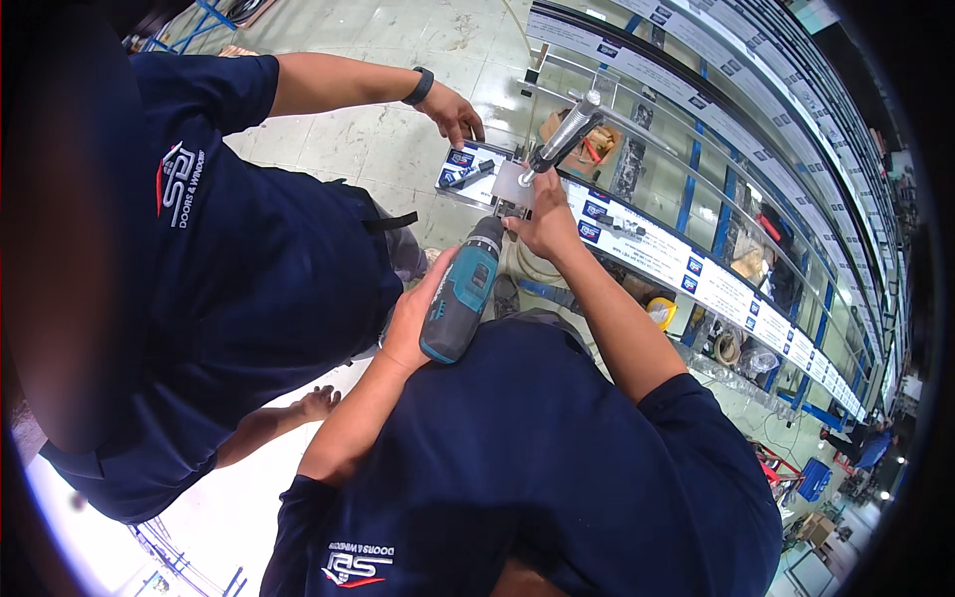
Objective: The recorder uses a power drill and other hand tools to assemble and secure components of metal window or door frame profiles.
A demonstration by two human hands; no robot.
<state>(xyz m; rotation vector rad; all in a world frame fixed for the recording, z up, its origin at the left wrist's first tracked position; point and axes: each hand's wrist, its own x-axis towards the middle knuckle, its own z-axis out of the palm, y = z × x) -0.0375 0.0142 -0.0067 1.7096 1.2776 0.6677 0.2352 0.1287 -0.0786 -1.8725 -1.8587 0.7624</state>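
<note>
Left hand [416, 316] closed around a teal drill [464, 289], right hand [547, 221] (exact grip unclear) against a grey plate [510, 185].

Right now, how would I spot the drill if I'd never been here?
Start at the navy shirt, bottom centre, and follow its left forearm up to the left hand. The drill in that grip is teal and dark grey, unlike the silver cylinder near the right hand.
</note>
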